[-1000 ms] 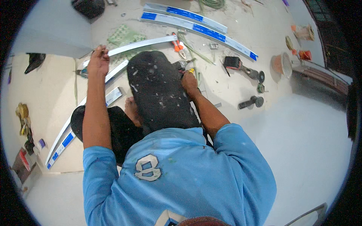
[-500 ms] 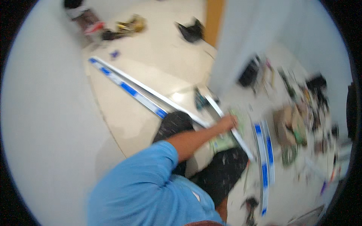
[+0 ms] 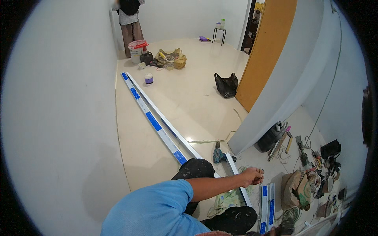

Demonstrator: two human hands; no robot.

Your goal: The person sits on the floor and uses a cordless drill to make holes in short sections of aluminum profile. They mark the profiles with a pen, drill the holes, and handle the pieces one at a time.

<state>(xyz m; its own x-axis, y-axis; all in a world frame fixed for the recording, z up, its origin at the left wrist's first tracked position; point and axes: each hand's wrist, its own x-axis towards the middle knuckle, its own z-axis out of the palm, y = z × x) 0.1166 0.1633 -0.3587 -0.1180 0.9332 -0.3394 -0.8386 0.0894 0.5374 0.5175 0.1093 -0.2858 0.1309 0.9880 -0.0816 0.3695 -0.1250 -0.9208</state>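
Observation:
My left hand (image 3: 252,177) is raised over the floor just right of a short white metal profile (image 3: 232,165). Its fingers are pinched together at something too small to make out. The profile slants past my forearm toward my right knee. A patterned green cloth (image 3: 226,202) lies crumpled under it. Beyond the profile's far end rests a teal and black cordless drill (image 3: 219,153). Two profiles with blue and white film (image 3: 264,206) lie to the right of my hand. My right hand does not show.
Long profiles, one blue-and-white (image 3: 153,122), stretch along the left wall. A black bag (image 3: 226,85) sits by the orange-brown door (image 3: 267,55). On the right are a paper sack (image 3: 289,188), a black bucket (image 3: 269,137) and scattered tools. Another person (image 3: 130,27) stands at the back beside a white bucket (image 3: 138,51).
My left hand has come off the short profile and moved to its right, fingers pinched. The view has tilted up, bringing in the far room and the other person.

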